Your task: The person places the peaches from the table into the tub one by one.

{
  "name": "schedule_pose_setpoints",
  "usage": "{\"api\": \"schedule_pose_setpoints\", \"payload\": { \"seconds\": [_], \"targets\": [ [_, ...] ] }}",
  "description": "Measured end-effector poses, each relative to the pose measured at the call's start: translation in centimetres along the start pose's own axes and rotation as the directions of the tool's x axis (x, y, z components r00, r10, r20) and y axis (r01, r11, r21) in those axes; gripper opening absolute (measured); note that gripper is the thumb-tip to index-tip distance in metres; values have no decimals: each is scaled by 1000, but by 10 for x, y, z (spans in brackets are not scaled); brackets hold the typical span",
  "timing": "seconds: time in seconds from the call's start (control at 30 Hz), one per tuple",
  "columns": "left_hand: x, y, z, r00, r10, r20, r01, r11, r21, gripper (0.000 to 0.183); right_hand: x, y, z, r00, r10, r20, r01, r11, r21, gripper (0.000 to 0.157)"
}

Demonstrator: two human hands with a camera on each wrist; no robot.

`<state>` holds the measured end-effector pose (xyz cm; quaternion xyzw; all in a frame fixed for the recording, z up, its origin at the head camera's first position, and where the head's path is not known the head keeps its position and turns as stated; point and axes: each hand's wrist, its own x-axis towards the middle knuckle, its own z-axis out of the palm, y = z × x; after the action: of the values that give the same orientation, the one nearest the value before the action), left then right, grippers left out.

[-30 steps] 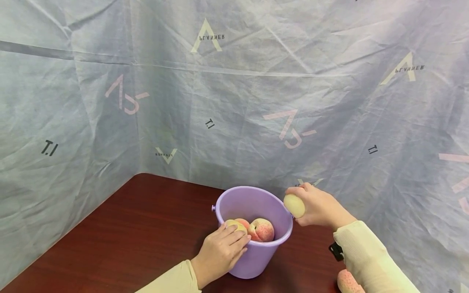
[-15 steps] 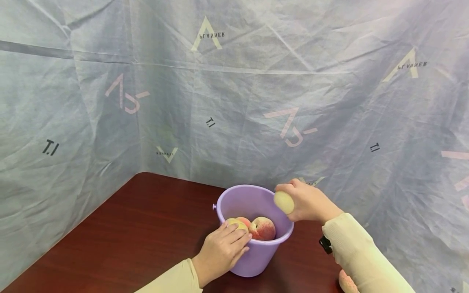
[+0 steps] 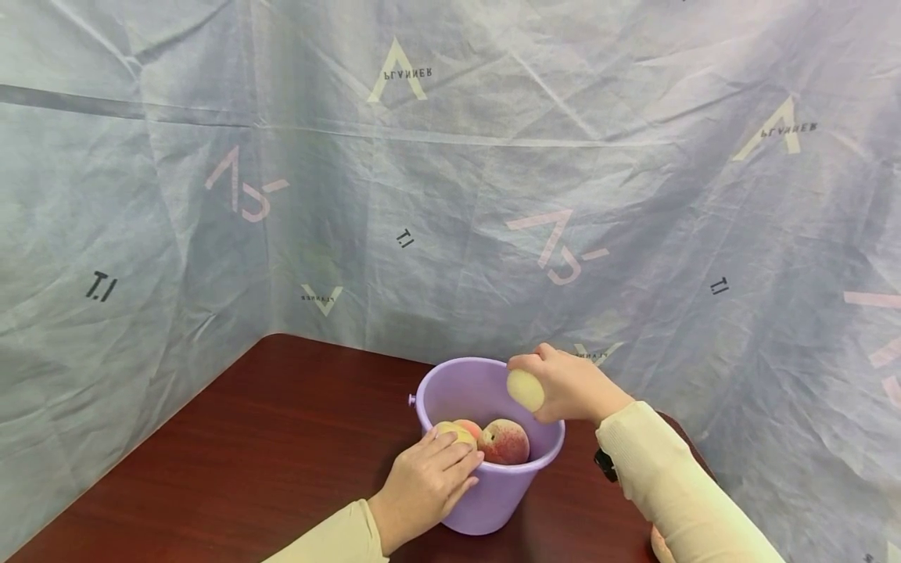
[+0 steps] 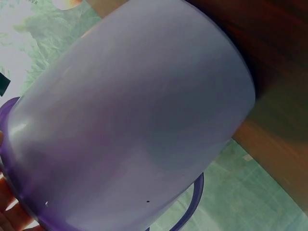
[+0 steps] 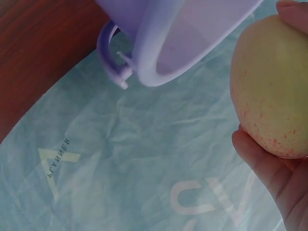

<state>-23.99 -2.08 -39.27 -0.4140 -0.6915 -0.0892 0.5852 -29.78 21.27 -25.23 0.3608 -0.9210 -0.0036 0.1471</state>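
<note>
A purple bucket [image 3: 486,500] stands on the table with several peaches inside, among them a red-flushed peach [image 3: 504,442] and a yellowish one partly behind fingers. My left hand [image 3: 426,478] grips the bucket's near left rim; in the left wrist view the bucket wall [image 4: 130,106] fills most of the picture, and the fingers [image 4: 17,216] show at its rim. Above the right part of the bucket's opening, my right hand [image 3: 563,385] holds a pale yellow peach [image 3: 525,389]. Red specks mark this peach [image 5: 272,91] in the right wrist view, between thumb and fingers.
Another peach [image 3: 660,545] lies on the dark red-brown table [image 3: 232,453], mostly behind the right sleeve. A printed grey cloth [image 3: 450,195] hangs behind and beside the table. The bucket's handle [image 5: 107,53] hangs down on its outside.
My right hand has moved left with its peach, from beside the bucket's right rim to over the opening. The left hand has stayed on the rim.
</note>
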Motion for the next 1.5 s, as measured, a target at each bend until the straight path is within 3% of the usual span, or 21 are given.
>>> {"api": "schedule_pose_setpoints", "payload": {
  "seconds": [0.53,1.2,1.5],
  "targets": [
    [2,0,2,1000,-7,0,7,1000,4,38,19,-14,4,998,-63,-14,62,998,-29,60],
    [2,-3,0,1000,7,18,-8,1000,17,37,43,-36,12,981,-164,101,176,977,-121,66],
    [0,1,-1,1000,7,27,-7,1000,4,33,48,-37,11,973,-129,193,155,980,-126,67]
  ]
}}
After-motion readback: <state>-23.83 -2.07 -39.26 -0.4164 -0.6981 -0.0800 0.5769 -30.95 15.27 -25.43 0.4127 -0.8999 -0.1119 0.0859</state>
